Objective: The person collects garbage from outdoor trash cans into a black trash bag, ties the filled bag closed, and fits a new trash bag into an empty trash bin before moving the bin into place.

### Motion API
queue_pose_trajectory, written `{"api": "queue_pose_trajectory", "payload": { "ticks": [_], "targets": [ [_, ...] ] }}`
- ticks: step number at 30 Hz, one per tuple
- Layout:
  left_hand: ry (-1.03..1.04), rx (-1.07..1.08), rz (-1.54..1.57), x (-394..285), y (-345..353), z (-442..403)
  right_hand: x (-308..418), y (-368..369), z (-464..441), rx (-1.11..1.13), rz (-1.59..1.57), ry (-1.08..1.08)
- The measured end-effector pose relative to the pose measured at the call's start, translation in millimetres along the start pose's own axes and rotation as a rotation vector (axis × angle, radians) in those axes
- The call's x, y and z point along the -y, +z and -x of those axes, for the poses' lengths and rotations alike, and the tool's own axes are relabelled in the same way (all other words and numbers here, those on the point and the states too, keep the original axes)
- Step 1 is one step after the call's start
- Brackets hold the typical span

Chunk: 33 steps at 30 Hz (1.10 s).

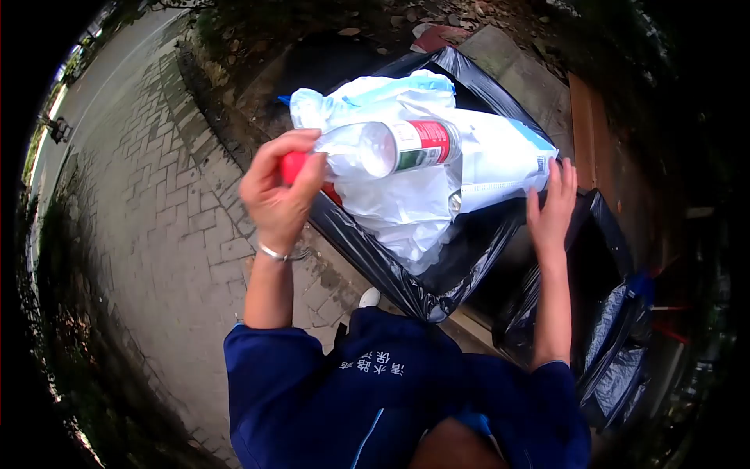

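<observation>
My left hand [283,187] is closed on a small red rounded thing [294,166], its kind partly hidden by my fingers. Just right of it lies a clear container [422,145] with a red, white and green label, on its side among white plastic bags [391,195]. My right hand [553,199] has its fingers stretched out and apart at the right end of a white and blue printed bag [500,160]. Its fingertips meet the bag's edge in view; whether they press on it I cannot tell. The pile rests over a bin lined with a black bag [391,273].
A second bin with a black liner [605,234] adjoins on the right. Brick paving [156,211] stretches along the left, with a road [129,47] beyond. Dry leaves [391,23] and a stone slab [508,62] lie behind the bins. A white shoe [369,297] shows below.
</observation>
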<state>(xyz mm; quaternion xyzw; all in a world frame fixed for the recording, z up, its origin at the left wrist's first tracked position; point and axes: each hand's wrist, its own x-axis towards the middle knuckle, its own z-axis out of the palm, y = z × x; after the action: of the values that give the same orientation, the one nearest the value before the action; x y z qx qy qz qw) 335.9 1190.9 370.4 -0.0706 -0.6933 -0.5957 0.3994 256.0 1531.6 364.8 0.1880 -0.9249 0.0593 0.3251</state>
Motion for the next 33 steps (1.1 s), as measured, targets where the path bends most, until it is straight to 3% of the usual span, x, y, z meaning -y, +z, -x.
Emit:
{"api": "queue_pose_trajectory", "payload": {
  "ticks": [2, 4, 6, 8, 10, 12, 13, 16, 19, 24, 30, 33],
  "targets": [
    [-0.081, -0.284, 0.232, -21.1, -33.6, 7.6, 49.9, 2.7, -23.8, -0.012, -0.351, -0.192],
    [0.134, -0.496, 0.214, -20.5, -73.5, 11.5, 98.6, 17.3, -51.6, -0.022, -0.536, -0.407],
    [0.11, -0.548, 0.194, -26.5, -104.1, 27.1, 136.9, 43.7, -73.8, 0.012, -0.65, -0.398],
    [0.072, -0.65, 0.128, -34.3, -116.3, 42.0, 152.9, 76.2, -71.4, 0.189, -0.478, -0.32],
    [0.053, -0.72, 0.07, -44.2, -124.2, 48.0, 141.6, 96.6, -20.4, 0.531, -0.415, -0.454],
    [0.026, -0.852, 0.015, -50.0, -126.3, 58.5, 134.4, 79.0, 19.7, 0.96, -0.137, -0.652],
    [0.018, -0.852, 0.017, -49.9, -130.3, 64.6, 121.7, 91.2, 54.4, 0.851, -0.143, -0.654],
    [-0.037, -0.737, -0.221, -45.6, -134.1, 76.8, 107.4, 103.8, 98.4, 0.626, -0.255, -0.605],
    [-0.105, -0.702, -0.107, -33.3, -114.2, 73.3, 116.3, 87.8, 68.6, 0.789, -0.294, -0.526],
    [-0.155, -0.461, 0.106, -16.7, -75.2, 59.4, 121.2, 79.7, 57.2, 0.821, -0.296, -0.539],
    [-0.422, 0.068, 0.437, -14.0, 14.7, 75.9, 88.0, -3.6, 99.3, 0.441, -0.621, -0.065],
    [-0.639, 0.378, 0.476, -19.7, 55.0, 95.5, 75.1, -37.0, 138.3, 0.329, -0.627, -0.025]
  ]
}}
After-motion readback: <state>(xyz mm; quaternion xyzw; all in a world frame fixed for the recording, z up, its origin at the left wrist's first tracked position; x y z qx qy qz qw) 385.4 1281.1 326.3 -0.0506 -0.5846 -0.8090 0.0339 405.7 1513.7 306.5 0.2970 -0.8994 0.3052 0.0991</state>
